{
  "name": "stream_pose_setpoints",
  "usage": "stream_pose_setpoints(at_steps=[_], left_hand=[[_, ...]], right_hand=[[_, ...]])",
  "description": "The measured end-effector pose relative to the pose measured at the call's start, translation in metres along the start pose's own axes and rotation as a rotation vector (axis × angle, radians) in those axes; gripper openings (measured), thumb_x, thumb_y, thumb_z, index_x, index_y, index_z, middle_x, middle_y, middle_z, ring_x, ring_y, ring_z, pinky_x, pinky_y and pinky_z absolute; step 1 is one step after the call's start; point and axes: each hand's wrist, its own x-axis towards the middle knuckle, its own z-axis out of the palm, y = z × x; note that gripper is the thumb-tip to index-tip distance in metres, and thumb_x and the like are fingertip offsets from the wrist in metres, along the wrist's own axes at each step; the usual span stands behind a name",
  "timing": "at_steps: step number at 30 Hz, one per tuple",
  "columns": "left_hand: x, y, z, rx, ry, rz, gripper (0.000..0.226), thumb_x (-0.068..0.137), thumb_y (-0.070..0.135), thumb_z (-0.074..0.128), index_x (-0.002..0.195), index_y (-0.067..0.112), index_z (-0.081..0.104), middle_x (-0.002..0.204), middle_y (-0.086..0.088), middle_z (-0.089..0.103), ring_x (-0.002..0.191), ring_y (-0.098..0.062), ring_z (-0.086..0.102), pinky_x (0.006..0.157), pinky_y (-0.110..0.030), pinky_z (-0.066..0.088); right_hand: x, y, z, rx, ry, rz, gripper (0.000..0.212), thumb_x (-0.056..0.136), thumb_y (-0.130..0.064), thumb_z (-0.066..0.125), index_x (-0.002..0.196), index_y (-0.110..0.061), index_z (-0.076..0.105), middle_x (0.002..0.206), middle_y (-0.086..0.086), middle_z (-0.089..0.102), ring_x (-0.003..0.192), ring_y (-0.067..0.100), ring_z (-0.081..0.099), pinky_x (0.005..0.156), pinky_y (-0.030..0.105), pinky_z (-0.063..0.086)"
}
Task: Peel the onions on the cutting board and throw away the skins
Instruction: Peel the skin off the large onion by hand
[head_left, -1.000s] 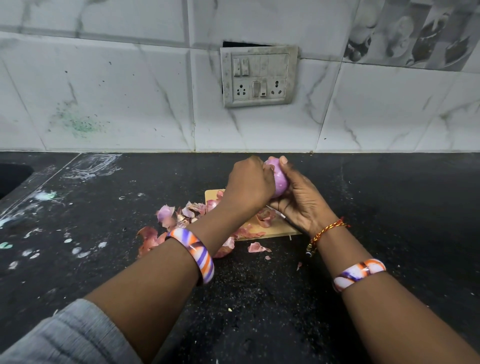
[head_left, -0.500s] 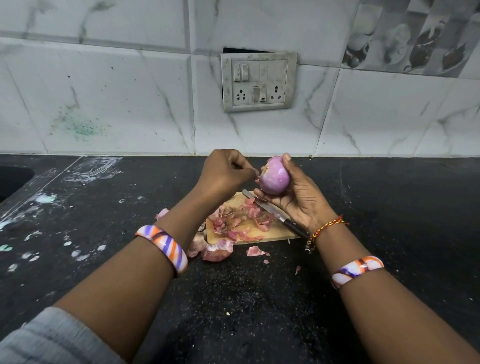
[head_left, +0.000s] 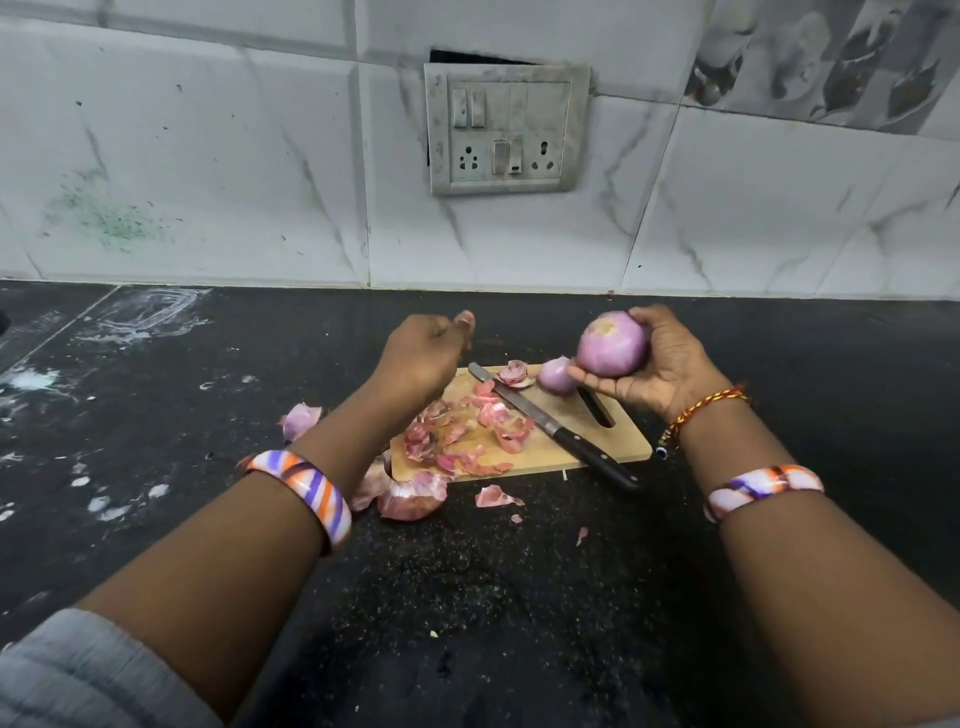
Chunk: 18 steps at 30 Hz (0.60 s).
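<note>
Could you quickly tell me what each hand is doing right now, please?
Left hand: curled, whether it holds anything cannot be told.
Right hand: holding an onion.

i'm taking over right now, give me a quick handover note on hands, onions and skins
Right hand holds a peeled onion above the cutting board.
Left hand hovers over the board, fingers curled; whether it pinches anything cannot be told.
A second peeled onion sits on the board beside the knife.
Skins litter the board and the counter.
Left: set the onion down, throw away the skins.
</note>
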Motion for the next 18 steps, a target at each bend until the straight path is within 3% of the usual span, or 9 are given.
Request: stream_pose_setpoints(at_steps=[2, 5, 6, 9, 11, 16, 18], left_hand=[[0.002, -0.004, 0.005, 0.158, -0.069, 0.043, 0.04, 0.095, 0.033, 0.045, 0.065, 0.007, 0.047, 0.058, -0.005, 0.043, 0.052, -0.016, 0.04, 0.055, -0.026, 0.035], [0.009, -0.013, 0.012, 0.29, -0.122, 0.072, 0.028, 0.094, 0.024, 0.05, 0.073, 0.004, 0.052, 0.065, -0.007, 0.049, 0.056, -0.014, 0.043, 0.051, -0.023, 0.032], [0.011, -0.016, 0.013, 0.318, -0.122, 0.079, 0.026, 0.093, 0.02, 0.05, 0.074, 0.004, 0.052, 0.067, -0.004, 0.051, 0.057, -0.013, 0.044, 0.051, -0.022, 0.032], [0.015, -0.021, 0.017, 0.339, -0.117, 0.095, 0.014, 0.092, 0.007, 0.048, 0.086, 0.006, 0.061, 0.08, 0.004, 0.055, 0.064, -0.01, 0.049, 0.05, -0.016, 0.036], [0.014, -0.023, 0.019, 0.35, -0.117, 0.104, 0.022, 0.092, 0.0, 0.044, 0.098, 0.004, 0.064, 0.09, 0.001, 0.055, 0.061, -0.008, 0.047, 0.042, -0.008, 0.033], [0.013, -0.025, 0.019, 0.365, -0.145, 0.127, 0.026, 0.093, -0.003, 0.038, 0.102, 0.002, 0.063, 0.093, -0.003, 0.054, 0.054, -0.008, 0.041, 0.037, -0.007, 0.032], [0.013, -0.025, 0.014, 0.358, -0.129, 0.134, 0.027, 0.092, -0.004, 0.039, 0.101, 0.003, 0.063, 0.094, -0.005, 0.058, 0.062, -0.015, 0.052, 0.047, -0.009, 0.039]], right_hand=[[0.007, 0.007, -0.003, -0.191, 0.068, -0.018, 0.016, 0.093, -0.029, 0.047, 0.09, -0.014, 0.05, 0.094, 0.014, 0.053, 0.079, 0.027, 0.056, 0.075, 0.046, 0.051], [0.011, 0.019, -0.009, -0.666, 0.131, -0.211, 0.012, 0.09, -0.024, 0.053, 0.09, -0.015, 0.061, 0.091, 0.008, 0.06, 0.077, 0.021, 0.057, 0.063, 0.034, 0.05], [0.012, 0.022, -0.012, -0.766, 0.114, -0.268, 0.01, 0.087, -0.02, 0.059, 0.095, -0.015, 0.061, 0.092, 0.004, 0.059, 0.081, 0.019, 0.057, 0.065, 0.033, 0.051], [0.015, 0.035, -0.02, -1.073, 0.069, -0.413, 0.038, 0.071, -0.011, 0.076, 0.101, -0.018, 0.055, 0.091, -0.004, 0.053, 0.086, 0.015, 0.053, 0.076, 0.037, 0.053], [0.015, 0.043, -0.023, -1.278, 0.103, -0.475, 0.042, 0.066, -0.012, 0.079, 0.096, -0.02, 0.052, 0.095, -0.002, 0.053, 0.091, 0.017, 0.051, 0.079, 0.038, 0.051], [0.014, 0.048, -0.028, -1.403, 0.081, -0.58, 0.04, 0.066, -0.022, 0.081, 0.097, -0.016, 0.055, 0.104, 0.004, 0.056, 0.095, 0.019, 0.051, 0.078, 0.036, 0.048], [0.011, 0.049, -0.025, -1.449, 0.091, -0.585, 0.04, 0.069, -0.027, 0.079, 0.101, -0.018, 0.058, 0.112, 0.006, 0.058, 0.104, 0.023, 0.052, 0.086, 0.04, 0.047]])
